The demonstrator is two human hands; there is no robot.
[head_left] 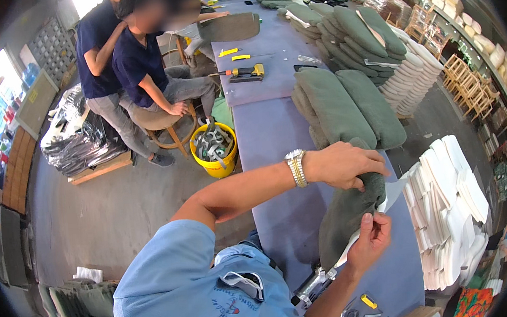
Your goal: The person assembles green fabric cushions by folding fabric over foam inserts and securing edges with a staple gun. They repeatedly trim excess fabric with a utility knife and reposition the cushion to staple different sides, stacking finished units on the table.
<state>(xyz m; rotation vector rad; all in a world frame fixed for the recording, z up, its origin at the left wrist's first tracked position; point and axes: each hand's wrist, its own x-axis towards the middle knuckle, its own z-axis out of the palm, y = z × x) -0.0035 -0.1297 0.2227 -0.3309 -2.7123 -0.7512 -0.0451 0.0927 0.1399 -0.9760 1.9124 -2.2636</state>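
A dark green fabric-covered pad (pixel 344 214) with a white underside is held tilted over the blue-grey table (pixel 282 216). My left hand (pixel 344 166), with a metal watch at the wrist, curls its fingers over the pad's far end. Lower down, my right hand (pixel 372 238) pinches the pad's right edge, where white material (pixel 392 194) shows beside the green fabric. A silver tool like a staple gun (pixel 314 285) lies near the pad's close end, partly hidden by my body and right arm.
Folded green pads (pixel 336 107) lie just beyond my hands, with more green stacks (pixel 357 37) behind. White foam pieces (pixel 445 209) are piled at the right. A yellow-black staple gun (pixel 247 72) rests farther up the table. A yellow bucket (pixel 215 164) and two people stand or sit left.
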